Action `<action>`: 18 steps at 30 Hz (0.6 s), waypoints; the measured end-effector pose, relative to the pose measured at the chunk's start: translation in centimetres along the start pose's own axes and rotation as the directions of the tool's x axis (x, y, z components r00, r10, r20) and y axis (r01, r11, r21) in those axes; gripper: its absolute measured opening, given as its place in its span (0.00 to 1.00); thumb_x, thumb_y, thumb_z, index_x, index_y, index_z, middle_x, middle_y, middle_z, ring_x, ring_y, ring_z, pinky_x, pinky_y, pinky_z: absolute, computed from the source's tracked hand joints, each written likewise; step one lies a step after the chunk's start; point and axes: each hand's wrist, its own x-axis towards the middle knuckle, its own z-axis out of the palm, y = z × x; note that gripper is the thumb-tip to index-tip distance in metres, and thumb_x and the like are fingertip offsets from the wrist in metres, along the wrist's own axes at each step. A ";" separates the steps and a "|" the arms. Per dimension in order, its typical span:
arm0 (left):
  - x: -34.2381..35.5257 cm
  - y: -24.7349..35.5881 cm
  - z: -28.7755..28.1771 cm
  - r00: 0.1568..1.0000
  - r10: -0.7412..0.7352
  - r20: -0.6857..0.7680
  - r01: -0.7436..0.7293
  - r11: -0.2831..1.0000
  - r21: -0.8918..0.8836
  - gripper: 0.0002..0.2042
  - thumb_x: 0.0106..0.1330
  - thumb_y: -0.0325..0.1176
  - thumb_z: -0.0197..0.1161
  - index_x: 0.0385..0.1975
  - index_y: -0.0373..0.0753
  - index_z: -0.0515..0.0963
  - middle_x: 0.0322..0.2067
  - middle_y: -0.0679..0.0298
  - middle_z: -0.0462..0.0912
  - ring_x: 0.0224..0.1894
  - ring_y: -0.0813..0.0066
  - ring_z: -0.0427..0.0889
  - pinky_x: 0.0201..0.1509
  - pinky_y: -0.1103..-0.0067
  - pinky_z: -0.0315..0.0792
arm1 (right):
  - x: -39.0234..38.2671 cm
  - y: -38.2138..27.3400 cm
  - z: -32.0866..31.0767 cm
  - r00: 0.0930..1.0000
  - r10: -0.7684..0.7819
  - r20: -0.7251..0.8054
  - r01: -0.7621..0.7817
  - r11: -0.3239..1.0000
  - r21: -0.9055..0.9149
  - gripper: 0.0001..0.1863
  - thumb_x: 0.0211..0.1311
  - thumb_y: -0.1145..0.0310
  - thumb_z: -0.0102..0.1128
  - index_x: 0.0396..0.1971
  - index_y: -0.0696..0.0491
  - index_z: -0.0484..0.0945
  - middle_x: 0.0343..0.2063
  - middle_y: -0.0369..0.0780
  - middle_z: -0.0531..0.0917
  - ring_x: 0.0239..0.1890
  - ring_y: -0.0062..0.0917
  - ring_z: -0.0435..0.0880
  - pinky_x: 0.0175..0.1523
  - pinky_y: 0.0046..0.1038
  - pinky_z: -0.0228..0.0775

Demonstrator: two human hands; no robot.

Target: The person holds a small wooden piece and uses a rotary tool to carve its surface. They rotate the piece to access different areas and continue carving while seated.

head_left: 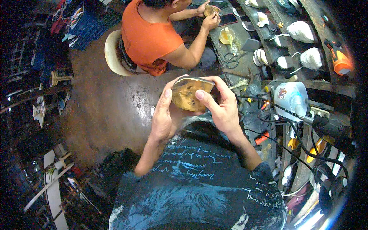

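Gripping the sole piece in mid-air over the lap, both hands are on it: left hand cups it from below with fingers wrapped round its edge, right hand presses a thumb on its face. Risk, I'd judge: nothing supports it, so a loosened hold drops it to the floor. It looks tan, glossy, blotched darker, rounded on one end.

A white plastic jug with a small red-and-blue label lies right of centre on the surface. A dark phone screen lies flat near the top centre.
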 end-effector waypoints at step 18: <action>-16.4 -25.8 -33.2 0.482 -0.292 -0.827 0.717 0.673 0.181 0.31 0.85 0.59 0.44 0.68 0.39 0.79 0.62 0.57 0.86 0.61 0.52 0.83 0.69 0.63 0.73 | 0.5 0.6 -1.7 0.996 0.091 0.009 -0.091 0.986 0.143 0.15 0.73 0.60 0.71 0.47 0.57 0.83 0.38 0.36 0.89 0.42 0.17 0.85 0.51 0.27 0.79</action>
